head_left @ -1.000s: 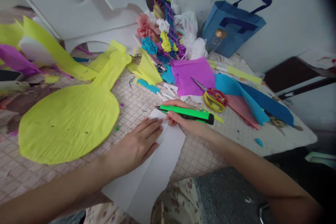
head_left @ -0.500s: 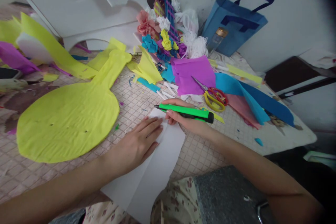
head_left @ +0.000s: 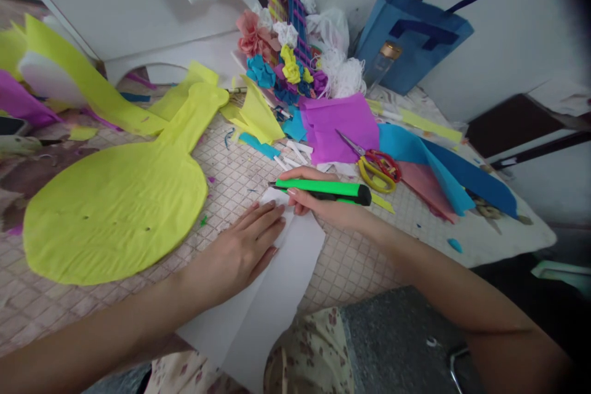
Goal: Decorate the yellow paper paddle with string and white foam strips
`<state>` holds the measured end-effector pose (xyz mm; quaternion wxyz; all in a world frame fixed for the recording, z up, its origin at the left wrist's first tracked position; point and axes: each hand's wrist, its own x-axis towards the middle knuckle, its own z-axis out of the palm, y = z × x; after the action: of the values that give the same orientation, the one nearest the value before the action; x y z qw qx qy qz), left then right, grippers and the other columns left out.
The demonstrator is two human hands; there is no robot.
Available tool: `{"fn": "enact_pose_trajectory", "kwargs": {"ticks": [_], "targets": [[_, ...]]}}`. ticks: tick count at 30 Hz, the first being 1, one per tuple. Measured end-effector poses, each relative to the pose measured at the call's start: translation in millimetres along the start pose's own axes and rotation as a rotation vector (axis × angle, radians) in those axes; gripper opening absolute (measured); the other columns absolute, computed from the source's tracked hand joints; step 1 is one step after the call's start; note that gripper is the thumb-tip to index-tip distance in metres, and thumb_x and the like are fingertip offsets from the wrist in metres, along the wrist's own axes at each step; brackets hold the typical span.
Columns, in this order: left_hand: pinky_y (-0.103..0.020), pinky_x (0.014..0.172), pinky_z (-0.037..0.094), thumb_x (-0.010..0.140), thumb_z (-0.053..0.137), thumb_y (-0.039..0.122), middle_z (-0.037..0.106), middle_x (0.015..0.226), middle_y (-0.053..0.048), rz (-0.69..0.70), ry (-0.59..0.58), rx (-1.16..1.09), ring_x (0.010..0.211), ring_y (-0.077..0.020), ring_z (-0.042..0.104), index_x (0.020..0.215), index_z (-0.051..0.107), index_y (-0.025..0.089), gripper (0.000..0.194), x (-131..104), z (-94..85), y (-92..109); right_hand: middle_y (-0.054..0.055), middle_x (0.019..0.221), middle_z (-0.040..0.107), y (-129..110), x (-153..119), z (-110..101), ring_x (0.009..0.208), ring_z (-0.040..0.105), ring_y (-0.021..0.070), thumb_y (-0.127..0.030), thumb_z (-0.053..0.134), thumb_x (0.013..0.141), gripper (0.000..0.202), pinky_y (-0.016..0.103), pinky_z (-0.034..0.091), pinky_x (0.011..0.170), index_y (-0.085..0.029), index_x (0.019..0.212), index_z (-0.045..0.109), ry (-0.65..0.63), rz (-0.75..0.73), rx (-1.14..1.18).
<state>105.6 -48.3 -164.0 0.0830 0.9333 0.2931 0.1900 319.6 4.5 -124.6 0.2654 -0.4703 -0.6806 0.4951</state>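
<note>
A folded white paper (head_left: 272,301) lies over the table's near edge, its lower end hanging past it. My left hand (head_left: 240,249) rests flat on the paper's upper left part, fingers stretched out and holding nothing. Closed around a green and black utility knife (head_left: 323,188) is my right hand (head_left: 314,194), at the paper's top end. The knife's dark tip points left, just above the paper's top edge. To the left lies a large yellow guitar-shaped piece (head_left: 117,209).
Scissors (head_left: 376,169) with red and yellow handles lie on purple paper (head_left: 339,126). Behind are crumpled paper flowers (head_left: 261,71), white string (head_left: 341,77) and a blue bag (head_left: 406,37) with a small bottle (head_left: 385,58). Blue strips (head_left: 466,178) lie right.
The view has shifted slightly, and things on the table appear a little further left and higher. My right hand and the knife have moved slightly left and up. My left hand stays on the paper.
</note>
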Motion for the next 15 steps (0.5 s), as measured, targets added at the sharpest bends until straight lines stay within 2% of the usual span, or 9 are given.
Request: {"fn": "enact_pose_trajectory", "kwargs": {"ticks": [8, 15], "targets": [[-0.052, 0.109, 0.038, 0.095, 0.042, 0.021, 0.049, 0.139, -0.018, -0.006, -0.004, 0.005, 0.131, -0.0296, 0.045, 0.123, 0.055, 0.008, 0.033, 2, -1.4, 2, 0.000, 0.074, 0.065, -1, -1, -4, 0.059, 0.061, 0.0091, -0.040, 0.058, 0.086, 0.036, 0.021, 0.052, 0.056, -0.019, 0.116, 0.059, -0.018, 0.013, -0.049], [-0.051, 0.111, 0.037, 0.095, 0.042, 0.021, 0.051, 0.138, -0.016, -0.023, -0.004, -0.029, 0.130, -0.0277, 0.046, 0.123, 0.055, 0.010, 0.032, 3, -0.9, 2, 0.000, 0.075, 0.065, -3, -12, -6, 0.058, 0.059, 0.0077, -0.036, 0.058, 0.086, 0.034, 0.021, 0.052, 0.055, -0.018, 0.115, 0.060, -0.002, 0.034, -0.041]]}}
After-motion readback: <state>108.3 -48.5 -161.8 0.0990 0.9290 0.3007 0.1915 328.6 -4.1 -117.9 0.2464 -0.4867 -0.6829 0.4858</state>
